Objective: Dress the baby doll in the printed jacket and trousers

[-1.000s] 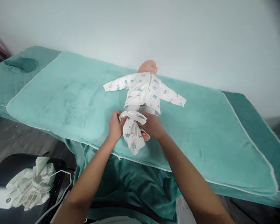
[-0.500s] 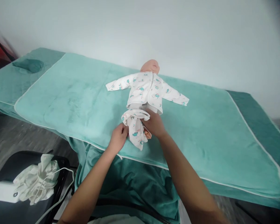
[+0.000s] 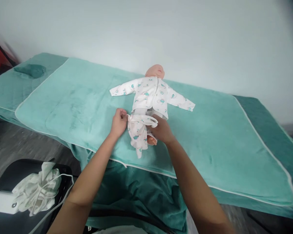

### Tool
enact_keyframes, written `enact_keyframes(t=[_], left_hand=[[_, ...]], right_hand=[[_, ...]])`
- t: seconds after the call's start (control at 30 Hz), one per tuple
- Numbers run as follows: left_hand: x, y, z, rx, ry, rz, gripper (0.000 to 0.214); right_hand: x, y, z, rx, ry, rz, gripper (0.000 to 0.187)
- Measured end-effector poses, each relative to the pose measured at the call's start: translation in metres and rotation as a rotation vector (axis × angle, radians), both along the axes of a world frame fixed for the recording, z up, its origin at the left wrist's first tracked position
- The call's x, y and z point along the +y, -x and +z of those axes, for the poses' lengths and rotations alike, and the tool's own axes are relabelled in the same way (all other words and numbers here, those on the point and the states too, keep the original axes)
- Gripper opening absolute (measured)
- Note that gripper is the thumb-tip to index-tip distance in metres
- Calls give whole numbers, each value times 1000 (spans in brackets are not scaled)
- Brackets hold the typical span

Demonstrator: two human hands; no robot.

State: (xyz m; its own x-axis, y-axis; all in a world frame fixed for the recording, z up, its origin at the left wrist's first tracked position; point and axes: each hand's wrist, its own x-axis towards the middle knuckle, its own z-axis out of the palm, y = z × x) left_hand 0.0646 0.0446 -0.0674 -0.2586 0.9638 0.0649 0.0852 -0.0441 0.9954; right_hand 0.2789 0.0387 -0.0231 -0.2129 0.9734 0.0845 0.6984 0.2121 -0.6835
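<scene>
A baby doll (image 3: 155, 71) lies on its back, head toward the wall, its arms inside a white patterned jacket (image 3: 146, 94). Matching baby trousers (image 3: 138, 131) are bunched around its lower legs. My left hand (image 3: 119, 122) pinches the trousers' waistband at its left edge. At the other side my right hand (image 3: 162, 128) grips the waistband beside the doll's leg; its fingertips are partly hidden by the cloth. One bare doll foot (image 3: 151, 140) shows below my right hand, next to a hanging trouser leg.
The doll rests on a long bed with a green plush cover (image 3: 88, 97), against a white wall (image 3: 100, 29). At lower left a black chair (image 3: 5, 175) carries a crumpled pale cloth (image 3: 39, 191), a white box-like device (image 3: 3, 202) and a white cable (image 3: 51, 211).
My left hand has moved up from the trouser leg to the left edge of the waistband, spreading the trousers leftward. My right hand stays at the waistband's right side.
</scene>
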Motion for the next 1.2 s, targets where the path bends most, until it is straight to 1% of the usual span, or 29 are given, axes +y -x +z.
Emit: enact_keyframes(t=[0.07,0.13,0.2,0.27,0.3,0.33,0.4,0.47,0.5,0.57,0.63,0.73,0.87,0.97,1.03,1.07,1.13,1.2], left_hand=[[13,-3,-1,114,-40,37,18],[12,-8,-3,182,-24,22,16],[-4,-12,-6,245,-14,22,11],[-29,-14,-7,278,-6,72,6],[-43,-15,-8,273,2,88,9],[-56,-15,-8,252,21,64,16],[-77,-16,-6,196,73,-82,29],[-89,-17,-5,169,93,-225,37],[-91,-17,-5,177,84,-258,39],[-89,-17,-4,226,44,-259,41],[-81,-16,-4,308,0,-220,40],[-60,-11,0,490,-57,-131,37],[-27,-9,6,781,-143,-45,36],[-10,-14,3,924,-123,39,39],[-8,-19,-1,935,-65,64,38],[-10,-21,-4,906,-33,60,36],[-19,-23,-8,782,13,38,29],[-33,-22,-12,618,28,14,25]], right_hand=[[0,3,2,-28,15,-15,28],[0,7,3,-63,14,-44,28],[-1,11,3,-94,7,-69,29],[-1,13,2,-103,5,-72,30],[-1,13,2,-102,3,-67,31],[-1,13,1,-100,0,-62,31],[0,11,-1,-99,-15,-54,31],[0,11,-3,-106,-29,-54,31],[1,10,-4,-110,-34,-55,31],[1,10,-5,-122,-36,-52,31],[1,10,-4,-131,-32,-41,31],[0,9,-2,-145,-20,-17,28],[-1,10,2,-147,10,-41,22],[1,12,4,-138,28,-61,18],[3,13,3,-122,15,-92,16],[4,13,3,-103,0,-112,15],[7,13,0,-58,-32,-139,15],[10,12,-2,-21,-50,-148,16]])
